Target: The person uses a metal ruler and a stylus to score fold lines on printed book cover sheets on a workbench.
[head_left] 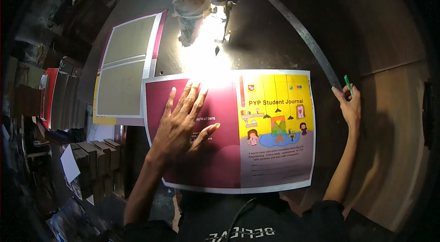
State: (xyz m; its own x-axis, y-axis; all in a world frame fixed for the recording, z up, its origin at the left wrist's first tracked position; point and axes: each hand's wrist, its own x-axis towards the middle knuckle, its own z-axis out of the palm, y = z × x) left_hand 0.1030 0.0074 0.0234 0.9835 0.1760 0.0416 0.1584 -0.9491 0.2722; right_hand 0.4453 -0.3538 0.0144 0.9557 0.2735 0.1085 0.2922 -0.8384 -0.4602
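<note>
A printed cover sheet (215, 164) lies flat in front of me, maroon on its left half and yellow and grey with cartoon drawings on its right, inside a white margin. My left hand (179, 127) rests on the maroon half, palm down with fingers spread. Off the sheet's right edge, my right hand (350, 108) has its thumb and finger at the near end of a long metal ruler (300, 29). A slim green pen (347, 82) sticks up between the fingers of that same hand. The ruler slants away toward the far middle of the table.
Left of the sheet lies an opened cover with two grey boards (121, 84), partly under the sheet's edge. A bright lamp (208, 45) glares at the far middle, washing out the sheet's top edge. Stacked board blocks (98, 157) and a red-covered stack (51, 95) stand at left.
</note>
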